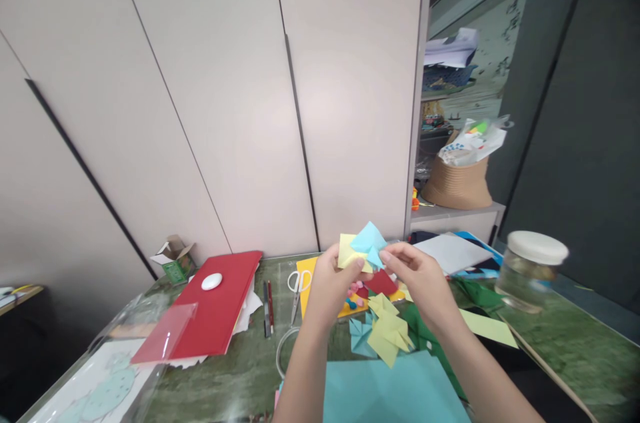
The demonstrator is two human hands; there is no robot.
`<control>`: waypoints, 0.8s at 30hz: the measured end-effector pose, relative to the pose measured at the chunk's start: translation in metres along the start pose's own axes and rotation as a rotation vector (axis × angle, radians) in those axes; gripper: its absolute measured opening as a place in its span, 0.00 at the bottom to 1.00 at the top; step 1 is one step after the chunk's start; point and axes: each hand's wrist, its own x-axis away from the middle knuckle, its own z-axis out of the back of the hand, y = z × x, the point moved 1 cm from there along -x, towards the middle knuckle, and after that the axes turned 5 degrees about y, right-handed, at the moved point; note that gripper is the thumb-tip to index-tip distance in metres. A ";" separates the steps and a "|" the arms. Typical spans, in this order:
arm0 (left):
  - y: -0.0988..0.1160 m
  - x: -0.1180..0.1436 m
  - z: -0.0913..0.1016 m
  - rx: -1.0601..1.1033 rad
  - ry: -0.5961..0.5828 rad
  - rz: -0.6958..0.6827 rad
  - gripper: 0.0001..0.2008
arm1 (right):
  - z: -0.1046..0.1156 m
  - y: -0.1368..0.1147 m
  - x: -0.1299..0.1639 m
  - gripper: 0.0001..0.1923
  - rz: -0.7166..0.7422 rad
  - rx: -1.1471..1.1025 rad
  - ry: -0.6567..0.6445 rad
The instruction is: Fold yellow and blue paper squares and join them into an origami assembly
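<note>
A large light-blue paper sheet (400,390) lies nearest on the green bench (575,343). Above it, the left hand (333,283) and right hand (417,276) pinch a folded yellow-and-blue paper piece (363,250), raised for folding. White-handled scissors (299,286) lie beyond.

The folded paper piece (369,243) between the hands is showing light blue; the square sheet (350,252) behind it is showing pale yellow; the desk (575,343) is showing mottled green, like marble, under a glossy sheen; the large sheet (395,390) at the near edge is showing turquoise; the folded shapes (390,336) above it are showing yellow-green, with one teal piece (359,336) beside them; the folder (220,310) on the left is glowing bright red, with a white oval (211,281) lying on it; the scissors (299,283) are showing white handles; the jar (530,271) is wearing a cream lid over clear glass; the woven basket (457,184) on the shelf is showing tan.
</note>
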 end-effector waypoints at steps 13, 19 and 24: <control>0.003 -0.001 0.002 -0.014 -0.034 0.031 0.14 | 0.005 -0.004 0.000 0.10 0.063 0.096 -0.065; 0.001 -0.001 0.001 -0.038 -0.033 -0.013 0.13 | 0.004 -0.002 0.000 0.10 0.025 0.094 -0.034; -0.001 -0.003 -0.001 -0.023 0.005 -0.011 0.12 | 0.007 0.003 -0.001 0.10 0.014 0.100 -0.017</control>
